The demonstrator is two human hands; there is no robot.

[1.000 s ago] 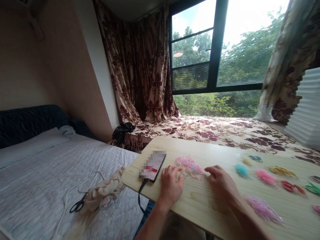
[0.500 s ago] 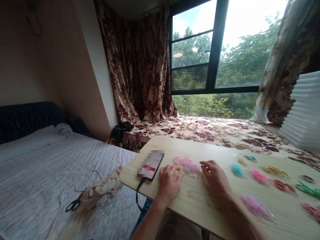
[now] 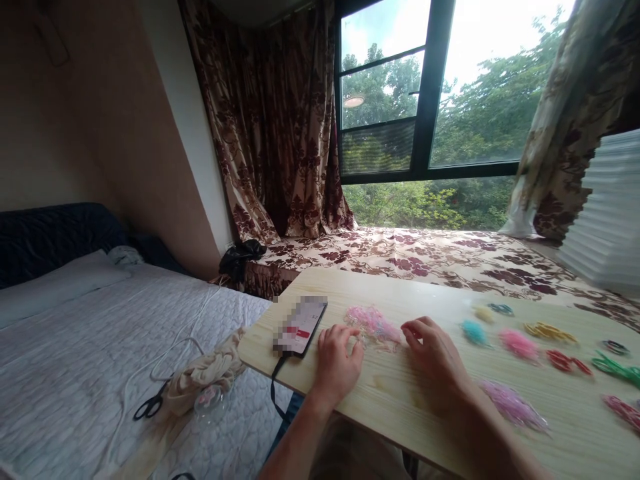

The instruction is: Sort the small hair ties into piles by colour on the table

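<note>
A loose pile of thin pink and clear elastic bands [image 3: 373, 321], with a little blue among them, lies on the pale wooden table [image 3: 350, 283]. At its left edge rests my left hand [image 3: 339, 360], fingers bent and thumb held apart, nothing visible in it. My right hand [image 3: 434, 350] is at the pile's right edge, its fingers curled and the thumb close to the fingertips. Whether a band is pinched there is too small to tell. Just left of my left hand lies a phone [image 3: 304, 327], partly blurred out, with a black strap [image 3: 275, 390].
Right of my hands are separate bunches: turquoise [image 3: 474, 333], bright pink [image 3: 520, 345], yellow [image 3: 550, 331], red [image 3: 567, 362], green [image 3: 615, 367] and pale purple-pink [image 3: 515, 405]. On the bed [image 3: 75, 347] at left are black-handled scissors [image 3: 149, 407] and beige cloth [image 3: 200, 380]. A window stands behind.
My right hand's fingers have drawn in and curled more at the pile's edge. My left hand stays nearly in place. The view has shifted slightly.
</note>
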